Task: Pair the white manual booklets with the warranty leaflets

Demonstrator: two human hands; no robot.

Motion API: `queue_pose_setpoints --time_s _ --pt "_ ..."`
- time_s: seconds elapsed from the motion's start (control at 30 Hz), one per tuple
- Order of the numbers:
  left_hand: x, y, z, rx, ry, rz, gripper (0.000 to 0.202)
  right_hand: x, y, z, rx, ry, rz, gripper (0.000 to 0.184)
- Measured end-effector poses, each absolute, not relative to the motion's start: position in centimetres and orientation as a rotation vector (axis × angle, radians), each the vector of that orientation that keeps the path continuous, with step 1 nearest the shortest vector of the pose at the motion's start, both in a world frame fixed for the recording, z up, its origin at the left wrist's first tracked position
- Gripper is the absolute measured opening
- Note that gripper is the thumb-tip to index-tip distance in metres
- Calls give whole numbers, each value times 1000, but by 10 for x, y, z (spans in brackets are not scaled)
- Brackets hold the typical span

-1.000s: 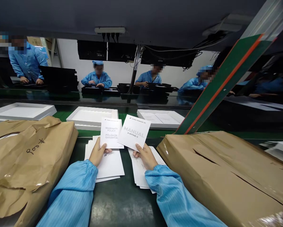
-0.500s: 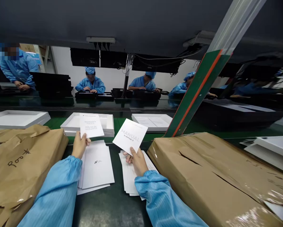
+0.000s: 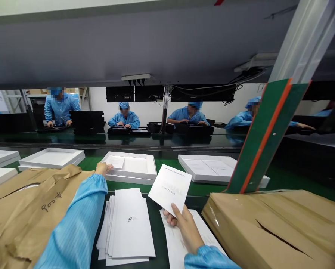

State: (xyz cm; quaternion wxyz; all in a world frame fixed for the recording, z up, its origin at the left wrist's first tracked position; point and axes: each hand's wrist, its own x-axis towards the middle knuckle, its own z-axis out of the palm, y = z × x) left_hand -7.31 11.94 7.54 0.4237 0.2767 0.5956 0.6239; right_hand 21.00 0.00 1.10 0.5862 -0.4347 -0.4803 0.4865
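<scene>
My left hand (image 3: 102, 169) reaches over the left rim of an open white box (image 3: 140, 175). Its fingers are closed at the left edge of the warranty leaflet (image 3: 118, 162), which is low inside the box's left part. My right hand (image 3: 182, 222) pinches a white manual (image 3: 171, 187) by its lower edge, tilted in the air in front of the boxes. Below my left forearm is a stack of white printed sheets (image 3: 132, 228) with a small black logo. Another pile of white papers (image 3: 174, 241) lies under my right hand, partly hidden by it.
Brown paper-wrapped packages stand at left (image 3: 58, 216) and right (image 3: 248, 224). More open white boxes (image 3: 52, 158) line the green belt, one with papers (image 3: 209, 167). A slanted green post (image 3: 268, 138) rises at right. Co-workers in blue sit and stand opposite.
My left hand has carried the warranty leaflet forward and down into the white box. My right hand still holds the manual. The camera view has shifted, showing more on the left.
</scene>
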Motion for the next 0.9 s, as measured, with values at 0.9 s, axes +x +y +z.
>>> queue_pose_setpoints --time_s 0.9 --pt "-13 16 -5 1771 2209 1014 23 168 114 84 -1300 -1273 1172 10"
